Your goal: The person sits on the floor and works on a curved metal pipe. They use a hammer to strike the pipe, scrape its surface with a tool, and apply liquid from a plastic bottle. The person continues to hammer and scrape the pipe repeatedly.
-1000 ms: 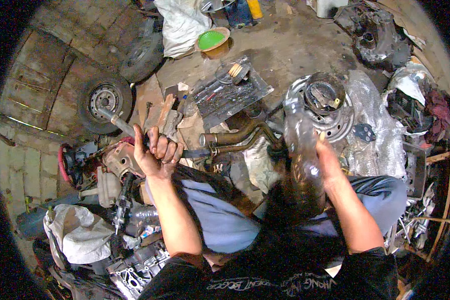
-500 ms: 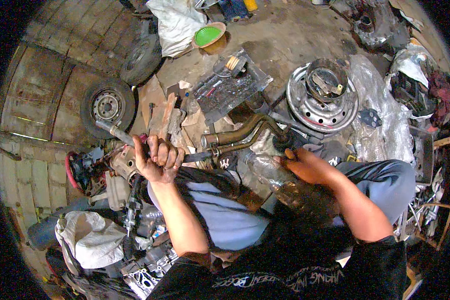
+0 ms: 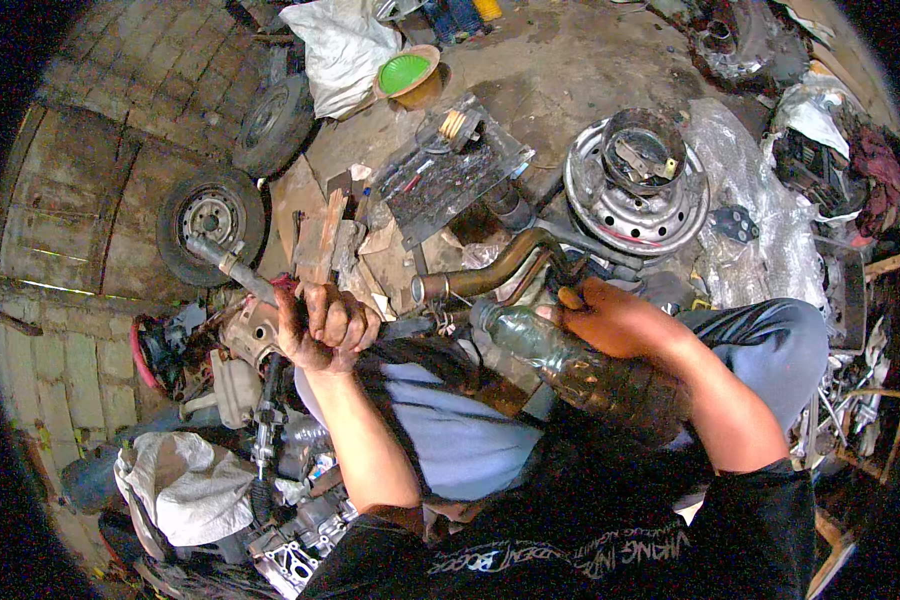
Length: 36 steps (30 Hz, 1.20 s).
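Note:
My left hand (image 3: 328, 325) is wrapped round a grey metal tube (image 3: 232, 265) with a clamp near its far left end. The tube runs on to the right of my fist, toward my lap. My right hand (image 3: 615, 315) is closed on the far side of a clear plastic bottle (image 3: 530, 340) with dark liquid in its lower part. The bottle lies tilted, its neck to the left. Just beyond the bottle rests a curved, brownish metal pipe (image 3: 490, 275) with an open left end. Some of my right fingertips are hidden.
Ahead lies a dirty metal tray (image 3: 420, 205) of small parts. A steel wheel rim (image 3: 580, 200) bears a round metal can. Left are tyres (image 3: 255, 215), a white sack (image 3: 185, 480) and engine parts (image 3: 310, 535). Clear plastic sheeting (image 3: 740, 190) covers floor at right.
The bottle's neck has swung a little left, and my right hand has shifted slightly away from me. My left hand still grips the tube. The whole view has shifted slightly.

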Tool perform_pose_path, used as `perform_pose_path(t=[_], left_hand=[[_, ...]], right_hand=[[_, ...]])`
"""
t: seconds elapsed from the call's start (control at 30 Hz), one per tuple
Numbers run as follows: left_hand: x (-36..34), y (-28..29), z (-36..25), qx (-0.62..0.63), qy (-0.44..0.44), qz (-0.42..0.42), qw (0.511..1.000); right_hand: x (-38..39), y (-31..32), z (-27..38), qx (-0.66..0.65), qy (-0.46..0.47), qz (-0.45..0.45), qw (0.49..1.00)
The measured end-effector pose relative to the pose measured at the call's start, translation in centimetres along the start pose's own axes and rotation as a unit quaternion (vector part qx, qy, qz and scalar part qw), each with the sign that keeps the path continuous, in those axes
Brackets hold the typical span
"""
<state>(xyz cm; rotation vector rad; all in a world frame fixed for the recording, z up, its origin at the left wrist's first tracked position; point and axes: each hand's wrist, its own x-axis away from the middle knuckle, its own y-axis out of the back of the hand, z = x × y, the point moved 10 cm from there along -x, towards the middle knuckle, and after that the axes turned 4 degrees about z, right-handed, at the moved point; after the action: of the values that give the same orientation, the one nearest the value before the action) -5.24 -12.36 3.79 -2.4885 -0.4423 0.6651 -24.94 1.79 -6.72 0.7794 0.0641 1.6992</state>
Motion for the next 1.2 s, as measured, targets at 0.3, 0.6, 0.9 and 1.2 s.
perform_pose_path(t=[0.3,0.6,0.9,1.2], left_hand=[[0.4,0.8,-0.1,0.010,-0.003,-0.035,0.999],[0.1,1.1,0.0,0.006,0.001,-0.058,0.998],[0.3,2.6,-0.5,0.011,-0.012,-0.161,0.987],[0.4,3.8,-1.0,-0.005,-0.026,-0.258,0.966]], right_hand=[[0.2,0.8,-1.1,0.021,-0.094,0.010,0.995],[-0.8,2.6,-2.5,-0.008,0.095,-0.177,0.980],[-0.5,11.0,-11.5,-0.124,0.023,-0.491,0.862],[-4.2,4.8,-23.5,-0.005,-0.165,-0.475,0.865]])
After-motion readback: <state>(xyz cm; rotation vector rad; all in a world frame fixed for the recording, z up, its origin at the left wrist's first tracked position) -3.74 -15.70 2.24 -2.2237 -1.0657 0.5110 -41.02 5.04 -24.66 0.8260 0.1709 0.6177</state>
